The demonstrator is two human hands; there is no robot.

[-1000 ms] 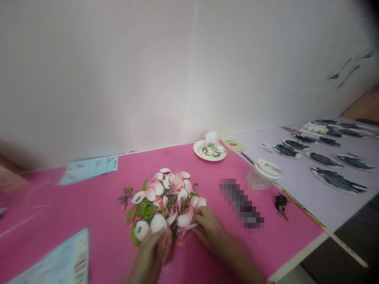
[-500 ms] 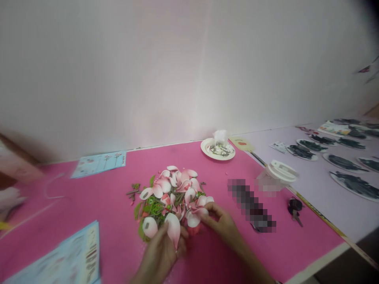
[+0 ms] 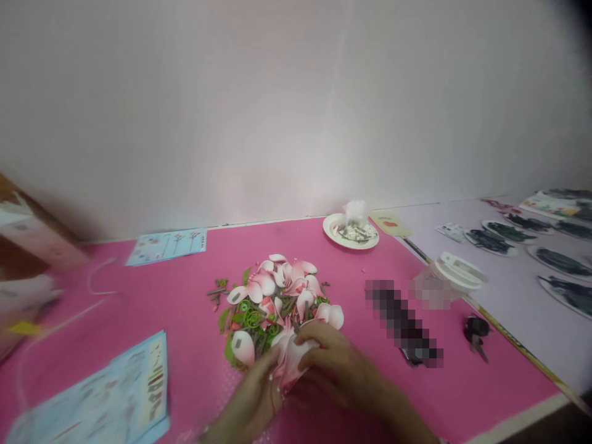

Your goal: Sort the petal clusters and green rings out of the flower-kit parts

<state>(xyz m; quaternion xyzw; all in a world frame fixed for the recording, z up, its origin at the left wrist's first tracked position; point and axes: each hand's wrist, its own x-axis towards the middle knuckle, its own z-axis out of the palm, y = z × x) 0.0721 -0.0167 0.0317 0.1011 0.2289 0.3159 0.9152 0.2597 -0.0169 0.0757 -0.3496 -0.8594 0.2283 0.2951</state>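
Note:
Pink-and-white petals (image 3: 292, 356) are gathered between my two hands at the near edge of a loose pile. My left hand (image 3: 253, 394) is closed round their lower left side, thumb up. From the right, my right hand (image 3: 333, 359) pinches the same petals, its fingers curled over them; some fingertips are hidden. Just beyond lies the pile: green curled pieces (image 3: 251, 317), brown stem pieces (image 3: 289, 304) and more pink-tipped petals (image 3: 261, 285). One white petal (image 3: 243, 347) with a small grey patch rests left of my hands.
Light-blue printed sheets (image 3: 106, 394) lie at the near left, with another blue sheet (image 3: 169, 245) by the wall. A plate (image 3: 329, 233) stands at the back. To the right are a pixelated dark object (image 3: 402, 324), a lidded cup (image 3: 456, 274), keys (image 3: 478, 336) and several plates of dark pieces (image 3: 568, 260).
My right hand has moved left from the pile's right side to meet my left hand, and the petals are now together between them. The view has shifted slightly.

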